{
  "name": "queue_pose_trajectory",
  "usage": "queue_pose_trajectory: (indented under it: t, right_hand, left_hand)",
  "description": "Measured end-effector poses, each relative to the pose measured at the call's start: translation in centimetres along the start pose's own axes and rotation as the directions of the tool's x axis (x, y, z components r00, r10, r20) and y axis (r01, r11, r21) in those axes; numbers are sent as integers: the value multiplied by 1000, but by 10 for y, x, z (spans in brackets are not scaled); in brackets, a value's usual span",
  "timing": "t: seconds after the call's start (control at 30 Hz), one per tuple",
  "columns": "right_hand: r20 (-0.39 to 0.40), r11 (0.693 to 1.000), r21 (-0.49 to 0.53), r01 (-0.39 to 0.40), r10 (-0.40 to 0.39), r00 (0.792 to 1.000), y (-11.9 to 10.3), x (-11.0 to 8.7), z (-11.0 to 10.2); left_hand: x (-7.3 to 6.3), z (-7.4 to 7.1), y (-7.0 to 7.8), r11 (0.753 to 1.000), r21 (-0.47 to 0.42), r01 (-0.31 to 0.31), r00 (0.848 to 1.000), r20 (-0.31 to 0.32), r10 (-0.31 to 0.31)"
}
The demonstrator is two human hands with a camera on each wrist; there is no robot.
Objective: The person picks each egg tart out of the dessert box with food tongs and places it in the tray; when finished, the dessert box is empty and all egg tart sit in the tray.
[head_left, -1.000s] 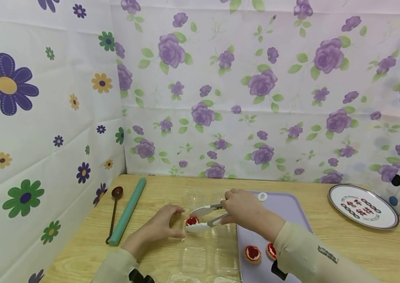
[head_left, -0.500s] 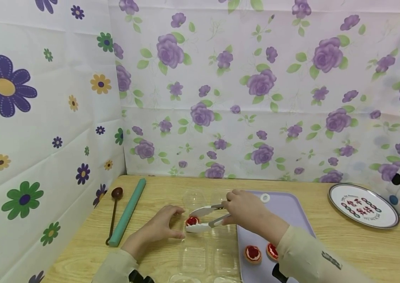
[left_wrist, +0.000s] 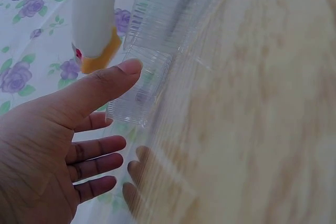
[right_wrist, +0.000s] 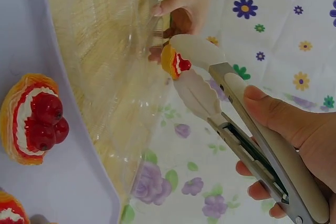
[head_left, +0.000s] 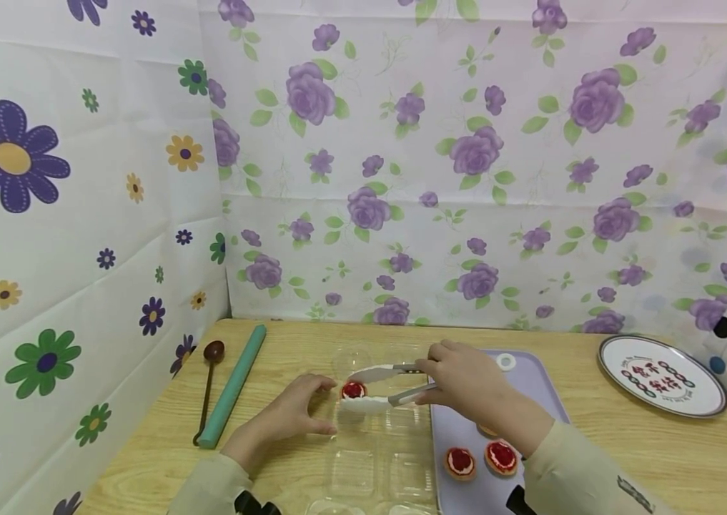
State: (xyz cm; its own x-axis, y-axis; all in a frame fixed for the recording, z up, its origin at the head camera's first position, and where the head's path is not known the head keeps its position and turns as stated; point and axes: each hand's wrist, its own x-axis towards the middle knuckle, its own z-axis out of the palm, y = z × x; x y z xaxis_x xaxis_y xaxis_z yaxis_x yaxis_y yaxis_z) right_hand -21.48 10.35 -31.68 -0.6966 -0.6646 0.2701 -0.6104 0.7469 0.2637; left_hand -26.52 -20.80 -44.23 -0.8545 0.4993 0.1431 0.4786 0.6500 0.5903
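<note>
My right hand (head_left: 462,375) grips white-tipped tongs (right_wrist: 252,124), thumb on one arm and fingers round the other. Between the tong tips sits a small tart (right_wrist: 173,62) with red topping and white cream, over the left side of the clear plastic container (head_left: 350,472). In the left wrist view the tart's yellow crust peeks out below a white tong tip (left_wrist: 93,14). My left hand (head_left: 289,411) lies at the container's left edge, thumb and fingers spread apart, the thumb overlapping the clear plastic in the left wrist view.
A lilac tray (head_left: 540,379) with several red-topped tarts (head_left: 460,463) lies right of the container. A green rolling pin (head_left: 232,386) and a brown spoon (head_left: 211,354) lie at left. A white plate (head_left: 662,375) with red lettering stands at far right.
The right hand and tongs have shifted a little right and up in the head view, and the tart has moved slightly up and right with them. The left hand stays put.
</note>
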Motion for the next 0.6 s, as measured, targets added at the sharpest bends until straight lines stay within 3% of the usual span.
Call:
queue_pose_trajectory:
  t: [0.3,0.6]
  right_hand:
    - [-99,998,41,-53,57,993,9,-20,-9]
    - [-255,997,50,-59,70,964,20,-41,-11]
  left_hand:
    - [0,2,-2,1000,12,-2,1000,-8,2]
    - [-1,0,-1,1000,9,10,1000,-4,-10]
